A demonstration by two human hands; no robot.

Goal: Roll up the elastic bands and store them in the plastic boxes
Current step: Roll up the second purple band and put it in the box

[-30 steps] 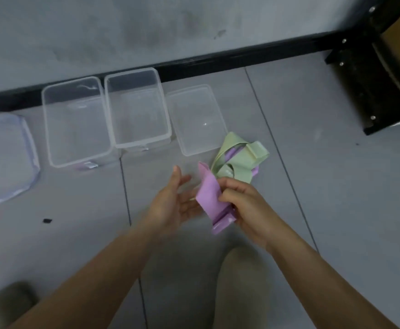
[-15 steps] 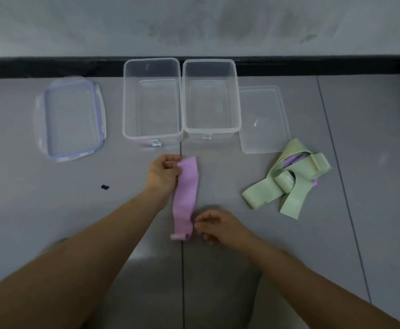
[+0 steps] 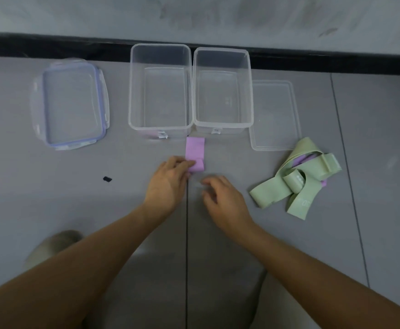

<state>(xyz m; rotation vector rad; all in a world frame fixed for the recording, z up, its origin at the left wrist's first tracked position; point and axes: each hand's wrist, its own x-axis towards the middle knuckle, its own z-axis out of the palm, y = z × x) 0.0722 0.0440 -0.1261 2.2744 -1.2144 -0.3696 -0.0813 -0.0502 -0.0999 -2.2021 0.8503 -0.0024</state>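
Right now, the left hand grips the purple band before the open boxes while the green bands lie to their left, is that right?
Not quite: the head view shows the green bands to the right of the boxes, beside the clear lid. The left hand does grip the purple band at its rolled end before the boxes.

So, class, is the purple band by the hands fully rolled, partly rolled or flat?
Partly rolled: the purple band has a roll at its near end, held by the left hand; the rest lies flat.
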